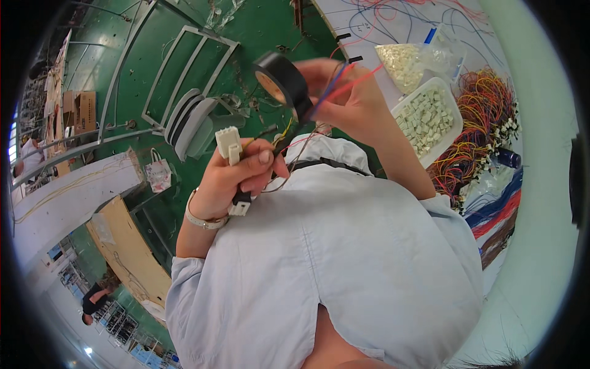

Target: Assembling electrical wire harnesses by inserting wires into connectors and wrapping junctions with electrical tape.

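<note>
My left hand (pixel 236 175) is closed around a wire harness, its thumb and fingers pinching the wires. A white plastic connector (pixel 228 142) sticks up above that thumb, and a smaller white connector (pixel 239 208) with a black part hangs below the fingers. My right hand (pixel 353 101) grips a roll of black tape (pixel 296 77) with a brown core. Between the hands runs a dark wrapped stretch of the harness (pixel 287 140); yellow, pink and brown wires show around it. Blue and red wires pass by my right fingers, which partly hide how the tape meets the harness.
On the table at right stand a white tray (pixel 456 123) of small pale connectors, a clear bag of similar parts (pixel 401 66) and bundled coloured wires (pixel 476 117). A grey stool (pixel 187 129) and metal frames stand on the green floor. Another person (pixel 95 301) is far off at left.
</note>
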`<state>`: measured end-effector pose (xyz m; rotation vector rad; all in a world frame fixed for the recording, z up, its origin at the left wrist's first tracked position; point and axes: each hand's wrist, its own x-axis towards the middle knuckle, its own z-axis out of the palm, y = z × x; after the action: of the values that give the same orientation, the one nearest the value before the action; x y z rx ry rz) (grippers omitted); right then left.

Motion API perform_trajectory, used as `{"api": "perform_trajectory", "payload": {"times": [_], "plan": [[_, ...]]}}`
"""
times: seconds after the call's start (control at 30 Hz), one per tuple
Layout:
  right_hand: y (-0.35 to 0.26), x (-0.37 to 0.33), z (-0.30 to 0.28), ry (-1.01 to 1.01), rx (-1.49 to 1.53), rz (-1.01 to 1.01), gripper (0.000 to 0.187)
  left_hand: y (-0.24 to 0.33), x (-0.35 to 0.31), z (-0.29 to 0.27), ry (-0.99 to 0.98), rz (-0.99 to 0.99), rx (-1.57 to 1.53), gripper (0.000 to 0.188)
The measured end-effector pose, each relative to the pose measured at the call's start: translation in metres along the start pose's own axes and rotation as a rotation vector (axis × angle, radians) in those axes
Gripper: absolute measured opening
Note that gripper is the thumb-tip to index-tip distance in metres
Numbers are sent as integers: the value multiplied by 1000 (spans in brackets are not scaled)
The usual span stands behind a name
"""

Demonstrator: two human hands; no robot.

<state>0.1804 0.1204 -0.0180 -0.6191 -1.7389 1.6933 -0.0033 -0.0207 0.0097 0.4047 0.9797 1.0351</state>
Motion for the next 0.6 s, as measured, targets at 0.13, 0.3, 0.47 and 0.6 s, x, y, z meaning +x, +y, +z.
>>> {"api": "perform_trajectory", "payload": {"times": [0.13, 0.3, 0.47, 0.6], "plan": [[14, 0, -13, -469, 818, -275, 32, 1, -4, -7, -10, 13, -14, 12], [3, -11, -26, -426, 499, -19, 57, -2, 1, -9, -18, 66, 35, 13], [-7, -22, -21, -315, 322, 218, 48, 10, 4, 9, 57, 63, 136, 12], [-15, -28, -8, -263, 349, 304, 53, 16, 23, 20, -73, 133, 438, 12]]}}
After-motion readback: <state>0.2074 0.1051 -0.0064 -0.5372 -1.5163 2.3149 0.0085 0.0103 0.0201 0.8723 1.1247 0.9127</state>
